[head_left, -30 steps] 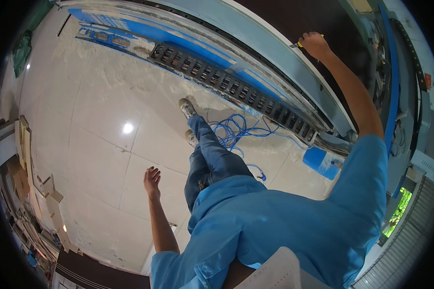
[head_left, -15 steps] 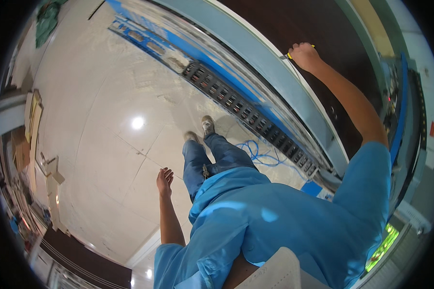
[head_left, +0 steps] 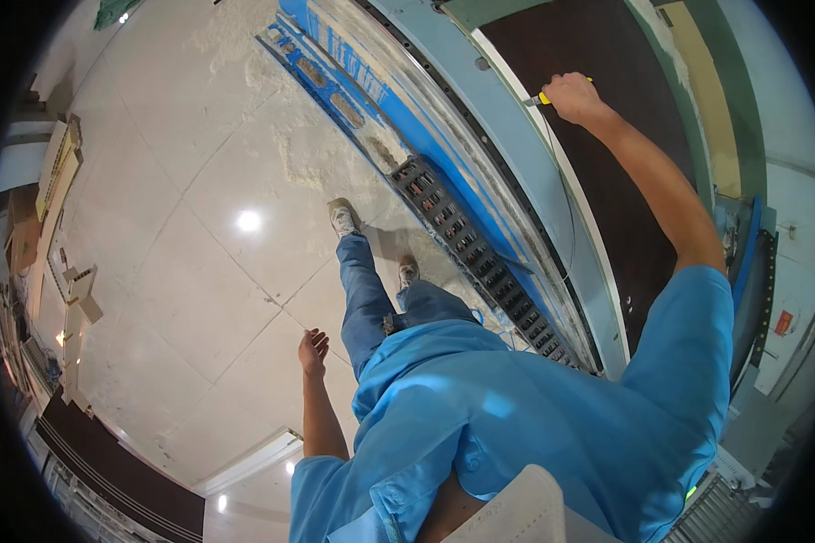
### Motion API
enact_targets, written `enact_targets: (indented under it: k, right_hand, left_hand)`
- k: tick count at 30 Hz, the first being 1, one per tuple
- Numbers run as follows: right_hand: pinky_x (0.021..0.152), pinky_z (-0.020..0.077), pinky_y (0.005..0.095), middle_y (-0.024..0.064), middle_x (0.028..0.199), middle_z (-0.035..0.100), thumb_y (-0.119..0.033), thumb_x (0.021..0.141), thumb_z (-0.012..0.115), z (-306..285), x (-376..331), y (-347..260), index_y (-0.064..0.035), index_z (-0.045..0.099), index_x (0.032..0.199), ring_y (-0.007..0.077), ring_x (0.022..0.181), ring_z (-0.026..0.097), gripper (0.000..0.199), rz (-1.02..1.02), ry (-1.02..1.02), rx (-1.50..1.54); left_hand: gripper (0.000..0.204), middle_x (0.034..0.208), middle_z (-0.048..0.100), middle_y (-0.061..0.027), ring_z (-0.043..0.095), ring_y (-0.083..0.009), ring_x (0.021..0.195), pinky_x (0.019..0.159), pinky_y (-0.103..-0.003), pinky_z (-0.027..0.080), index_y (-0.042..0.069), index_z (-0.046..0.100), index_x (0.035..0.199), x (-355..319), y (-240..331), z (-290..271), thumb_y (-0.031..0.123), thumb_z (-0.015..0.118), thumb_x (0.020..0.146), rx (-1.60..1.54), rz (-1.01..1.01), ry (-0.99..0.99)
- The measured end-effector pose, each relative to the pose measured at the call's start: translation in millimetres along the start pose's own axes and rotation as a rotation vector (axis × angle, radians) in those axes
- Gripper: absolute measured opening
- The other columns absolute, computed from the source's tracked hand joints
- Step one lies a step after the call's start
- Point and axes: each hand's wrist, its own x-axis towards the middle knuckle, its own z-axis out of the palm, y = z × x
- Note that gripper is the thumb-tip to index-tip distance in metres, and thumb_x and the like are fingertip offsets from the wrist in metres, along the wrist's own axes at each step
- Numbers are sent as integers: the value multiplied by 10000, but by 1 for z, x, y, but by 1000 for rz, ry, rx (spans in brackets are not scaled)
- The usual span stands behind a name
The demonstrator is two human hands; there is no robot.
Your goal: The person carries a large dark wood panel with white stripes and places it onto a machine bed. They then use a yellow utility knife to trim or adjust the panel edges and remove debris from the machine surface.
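Note:
Stretched out to the front right, my right hand (head_left: 574, 96) is closed round a utility knife (head_left: 543, 99) with a yellow body. Its short blade points left, at the pale edge strip (head_left: 512, 74) of a dark brown board (head_left: 566, 41). Whether the blade touches the strip I cannot tell. From near the blade, a thin strand (head_left: 570, 208) curves down beside the board's edge. My left hand (head_left: 313, 351) hangs low over the floor, fingers loosely apart, with nothing in it.
Along the board's left side runs a long blue-and-grey machine (head_left: 444, 154) with a slotted black track (head_left: 480, 258) low on it. Wood offcuts (head_left: 77, 303) lie at the far left. Pale dust (head_left: 308, 163) covers parts of the tiled floor (head_left: 172, 244).
I have stepped forward along the machine, and my feet have changed places. My right hand and the knife have travelled along the board's edge. The left hand stays low at my side.

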Motion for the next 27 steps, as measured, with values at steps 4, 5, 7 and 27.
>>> enact_targets:
  k: [4, 5, 7, 27]
  right_hand:
    - [743, 537, 417, 144, 905, 707, -75, 787, 629, -29, 54, 17, -57, 720, 812, 315, 860, 694, 95, -47, 47, -3]
    - [745, 537, 417, 144, 901, 708, -71, 778, 636, -35, 66, 20, -57, 719, 810, 318, 858, 693, 90, -61, 49, -6]
    - [746, 537, 418, 143, 893, 708, -64, 763, 647, -51, 92, 28, -56, 719, 811, 322, 855, 692, 87, -66, 70, -9]
    - [692, 526, 418, 166, 868, 654, -321, 926, 580, -51, 150, 87, -79, 549, 1226, 321, 772, 661, 387, 591, 220, 1280]
  left_hand:
    - [481, 1157, 656, -118, 623, -241, 1060, 932, -364, 464, 41, 575, 1233, 14, 57, -16, 442, 431, 1012, -60, 41, 29]
    - [486, 1159, 655, -119, 620, -244, 1070, 946, -367, 459, 39, 571, 1241, 16, 72, -17, 443, 429, 1012, -68, 60, 31]
    - [480, 1157, 655, -112, 615, -244, 1087, 969, -374, 447, 39, 563, 1260, 21, 104, -15, 431, 427, 1018, -86, 86, 19]
    - [291, 1038, 693, -158, 671, -235, 983, 849, -340, 501, 0, 620, 1160, -55, 570, 364, 226, 567, 984, 716, 1182, -504]
